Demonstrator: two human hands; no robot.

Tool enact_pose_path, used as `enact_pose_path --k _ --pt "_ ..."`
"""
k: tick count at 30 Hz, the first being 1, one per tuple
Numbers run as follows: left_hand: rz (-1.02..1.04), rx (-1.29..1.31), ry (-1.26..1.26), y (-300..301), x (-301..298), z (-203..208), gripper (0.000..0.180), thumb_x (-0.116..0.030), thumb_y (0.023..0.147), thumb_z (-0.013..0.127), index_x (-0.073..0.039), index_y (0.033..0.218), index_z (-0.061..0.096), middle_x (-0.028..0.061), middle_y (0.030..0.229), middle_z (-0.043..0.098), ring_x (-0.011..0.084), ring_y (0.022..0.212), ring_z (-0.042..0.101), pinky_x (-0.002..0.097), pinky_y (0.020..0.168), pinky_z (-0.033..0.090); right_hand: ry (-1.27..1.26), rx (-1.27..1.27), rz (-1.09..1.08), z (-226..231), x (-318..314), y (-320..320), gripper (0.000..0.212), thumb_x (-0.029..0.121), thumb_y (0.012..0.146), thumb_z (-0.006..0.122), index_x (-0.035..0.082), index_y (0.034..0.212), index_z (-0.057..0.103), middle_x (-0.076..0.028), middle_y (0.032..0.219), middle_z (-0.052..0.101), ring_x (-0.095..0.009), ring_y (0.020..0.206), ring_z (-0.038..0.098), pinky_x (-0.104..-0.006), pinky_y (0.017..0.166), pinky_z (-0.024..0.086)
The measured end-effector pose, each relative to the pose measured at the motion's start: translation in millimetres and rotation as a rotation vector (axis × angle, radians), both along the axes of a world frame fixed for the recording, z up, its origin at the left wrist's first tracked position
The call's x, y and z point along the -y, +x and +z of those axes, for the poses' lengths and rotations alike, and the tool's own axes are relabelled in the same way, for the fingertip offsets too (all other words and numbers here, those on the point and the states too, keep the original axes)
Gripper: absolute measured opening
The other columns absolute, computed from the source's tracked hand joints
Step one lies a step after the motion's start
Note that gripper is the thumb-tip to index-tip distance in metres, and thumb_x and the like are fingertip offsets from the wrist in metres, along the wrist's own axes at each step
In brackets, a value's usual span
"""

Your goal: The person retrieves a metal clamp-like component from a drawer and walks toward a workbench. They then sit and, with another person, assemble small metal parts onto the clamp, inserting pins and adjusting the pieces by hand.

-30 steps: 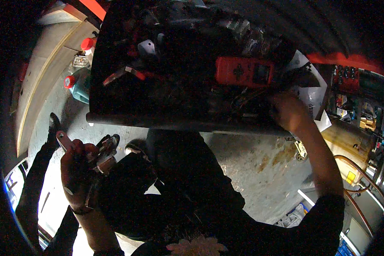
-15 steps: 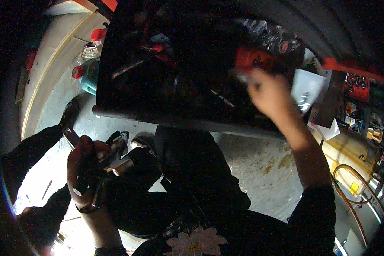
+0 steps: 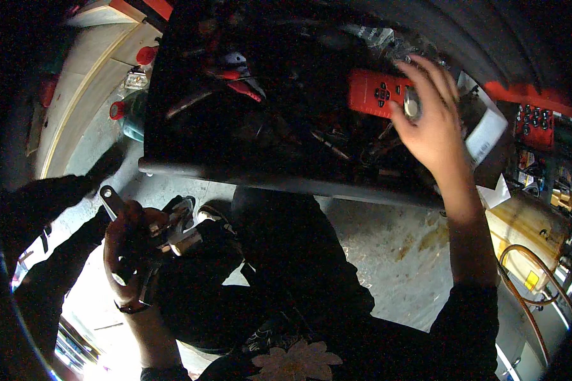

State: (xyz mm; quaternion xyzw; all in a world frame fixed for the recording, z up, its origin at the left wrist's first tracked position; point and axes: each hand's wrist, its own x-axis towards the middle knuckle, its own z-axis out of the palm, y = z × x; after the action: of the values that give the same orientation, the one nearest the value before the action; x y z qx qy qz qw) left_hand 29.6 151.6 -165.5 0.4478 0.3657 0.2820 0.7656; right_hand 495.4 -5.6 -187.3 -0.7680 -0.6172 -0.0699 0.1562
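My left hand (image 3: pixel 130 244) is low at the left, closed around a shiny metal tool (image 3: pixel 110 197) whose flat end has a round hole. A bright metal cylinder (image 3: pixel 186 241) shows at the other side of the same hand; I cannot tell whether it belongs to that tool. Over the dark surface at the right, my right hand (image 3: pixel 432 120) has its fingers spread. It is at the right end of a red device (image 3: pixel 370 94) with black buttons. A pale round part (image 3: pixel 412 103) shows between thumb and fingers. Whether they touch the device is unclear.
Red-handled pliers (image 3: pixel 241 84) lie on the dark surface (image 3: pixel 279 178). A white packet (image 3: pixel 487 136) and clear plastic bags (image 3: pixel 378 38) are near its right side. A red-capped bottle (image 3: pixel 128 114) stands left; a yellowish container (image 3: pixel 527 238) and brown hose (image 3: pixel 511 279) are right. Another person's dark-clothed limb (image 3: pixel 57 197) shows left.
My right hand has moved right and farther away, and its fingers have spread. The white packet has shifted right and tilted. My left hand still holds the metal tool, nearly unmoved.
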Motion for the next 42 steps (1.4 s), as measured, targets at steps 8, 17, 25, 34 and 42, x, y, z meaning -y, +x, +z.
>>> enact_pose_path --k 8,17,25,34,42 --pt "0.273 -0.108 -0.26 21.6 9.7 17.4 0.028 -0.02 0.104 0.048 0.006 0.099 0.057 0.0153 0.096 0.062 0.0318 0.096 0.069 0.0404 0.086 0.054 -0.077 -0.292 0.448 -47.0 -135.7 -81.3 0.089 0.029 0.069 0.087 0.009 0.146 0.047 -0.021 0.146 0.05 -0.042 0.136 0.045 -0.0477 0.116 0.037" --pt "0.312 -0.192 -0.251 9.9 7.6 29.4 0.036 -0.029 0.102 0.051 0.003 0.114 0.061 0.0203 0.104 0.071 0.0284 0.096 0.068 0.0394 0.088 0.053 -0.212 -0.075 0.388 -86.7 -62.7 -86.7 0.061 -0.002 0.079 0.066 0.023 0.134 0.062 -0.017 0.132 0.063 -0.042 0.122 0.059 -0.0484 0.109 0.046" --pt "0.333 0.181 -0.198 -16.5 -10.2 21.1 0.029 -0.021 0.099 0.057 -0.002 0.121 0.061 0.0145 0.115 0.065 0.0338 0.104 0.066 0.0464 0.082 0.059 -0.383 -0.093 -0.071 -35.6 4.3 -60.4 0.056 0.015 0.076 0.073 0.022 0.131 0.062 -0.019 0.096 0.071 -0.043 0.087 0.068 -0.0568 0.077 0.054" --pt "0.648 0.222 -0.448 -35.4 2.8 56.2 0.034 -0.031 0.099 0.057 -0.002 0.115 0.063 0.0165 0.103 0.071 0.0408 0.096 0.072 0.046 0.064 0.065 -0.86 -0.126 -0.237 43.1 66.3 -58.2 0.042 0.013 0.077 0.071 0.009 0.118 0.066 -0.022 0.103 0.07 -0.043 0.098 0.065 -0.0541 0.086 0.05" --pt "0.682 0.132 -0.403 -47.4 12.5 54.4 0.03 -0.026 0.097 0.059 -0.004 0.117 0.06 0.0142 0.109 0.068 0.0326 0.097 0.071 0.0463 0.067 0.066 -1.097 -0.56 0.1 56.9 22.9 -46.8 0.048 0.029 0.073 0.082 0.002 0.109 0.064 -0.022 0.1 0.07 -0.039 0.093 0.07 -0.0442 0.081 0.054"
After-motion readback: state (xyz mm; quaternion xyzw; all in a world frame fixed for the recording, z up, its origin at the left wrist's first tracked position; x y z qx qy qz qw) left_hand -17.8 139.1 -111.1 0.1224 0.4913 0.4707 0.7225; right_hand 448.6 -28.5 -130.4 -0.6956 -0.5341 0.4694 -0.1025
